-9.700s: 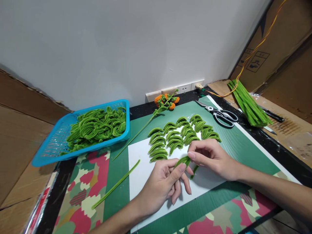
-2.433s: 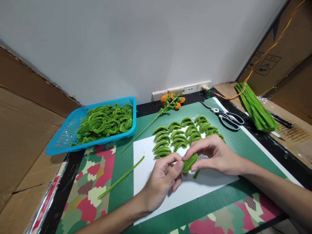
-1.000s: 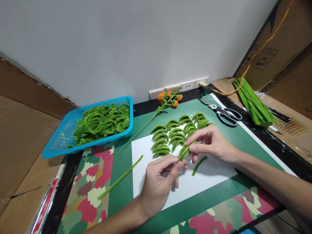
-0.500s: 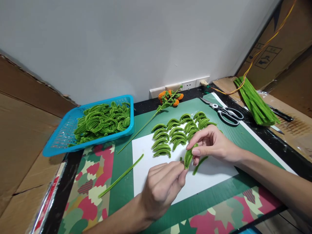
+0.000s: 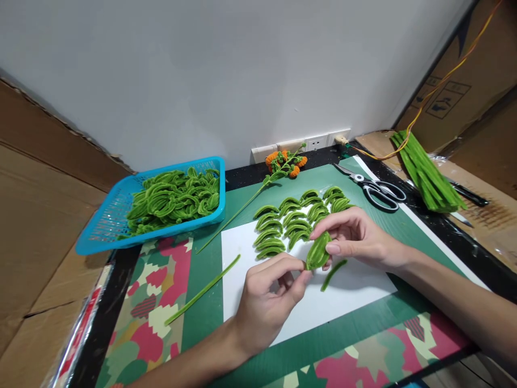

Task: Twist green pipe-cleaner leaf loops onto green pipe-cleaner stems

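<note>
A small leaf shape bent from green pipe cleaner (image 5: pixel 318 251) is held above the white paper (image 5: pixel 258 310). My left hand (image 5: pixel 271 302) pinches its lower tip between thumb and finger. My right hand (image 5: pixel 359 240) grips its upper end; some of those fingers are hidden behind it. Beneath my right hand a short green pipe cleaner piece (image 5: pixel 333 275) lies on the paper. Just beyond, several curved green leaf pieces (image 5: pixel 269 235) are set out in rows. A longer single pipe cleaner (image 5: pixel 204 289) rests to the left, partly on the paper.
A blue basket (image 5: pixel 95 229) heaped with green loops stands at the left. An orange-flowered stem (image 5: pixel 258 188) lies behind the paper. Scissors (image 5: pixel 374 188), a bundle of green pipe cleaners (image 5: pixel 428 175) and a black-handled knife (image 5: pixel 468 193) are at the right. Wall sockets (image 5: pixel 317 143) line the back.
The leaf shape has turned and shows its broader face. My left hand's fingers have loosened from a tight curl into a thumb-and-finger pinch. The view has shifted slightly.
</note>
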The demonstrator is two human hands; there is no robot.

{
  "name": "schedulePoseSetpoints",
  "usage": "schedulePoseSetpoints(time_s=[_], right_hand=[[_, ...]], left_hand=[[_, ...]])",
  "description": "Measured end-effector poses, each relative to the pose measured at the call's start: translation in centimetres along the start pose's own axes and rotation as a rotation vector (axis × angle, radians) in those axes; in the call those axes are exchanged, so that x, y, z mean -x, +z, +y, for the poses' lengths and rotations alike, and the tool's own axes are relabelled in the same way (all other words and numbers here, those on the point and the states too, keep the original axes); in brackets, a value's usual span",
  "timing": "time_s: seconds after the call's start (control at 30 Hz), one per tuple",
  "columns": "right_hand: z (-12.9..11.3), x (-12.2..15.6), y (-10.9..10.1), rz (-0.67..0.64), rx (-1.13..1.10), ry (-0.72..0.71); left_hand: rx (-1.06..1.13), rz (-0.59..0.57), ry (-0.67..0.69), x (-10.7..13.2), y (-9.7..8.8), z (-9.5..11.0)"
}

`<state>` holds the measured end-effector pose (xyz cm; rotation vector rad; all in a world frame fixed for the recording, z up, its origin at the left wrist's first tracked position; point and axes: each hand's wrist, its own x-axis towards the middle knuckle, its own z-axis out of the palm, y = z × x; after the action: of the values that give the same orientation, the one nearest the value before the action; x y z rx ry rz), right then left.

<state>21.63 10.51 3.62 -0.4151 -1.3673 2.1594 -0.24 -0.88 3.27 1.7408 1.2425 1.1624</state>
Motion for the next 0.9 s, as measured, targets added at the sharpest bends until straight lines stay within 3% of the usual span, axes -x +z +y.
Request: schedulePoseSetpoints(time_s=[0.5, 0.67, 0.9], right_hand=[[0.37, -0.2, 0.42, 0.016, -0.021, 0.043], [0.31, -0.32, 0.48, 0.028, -0.05, 0.062], [0.31, -0.71, 0.18, 0.154, -0.045, -0.07]], left_hand=[[-0.041, -0.246, 0.13, -0.04, -0.2, 0.13], [-0.014, -0.209, 0.088, 0.26, -0.15, -0.32], [0.031, -0.133, -0.092, 0.24, -0.41, -0.04]])
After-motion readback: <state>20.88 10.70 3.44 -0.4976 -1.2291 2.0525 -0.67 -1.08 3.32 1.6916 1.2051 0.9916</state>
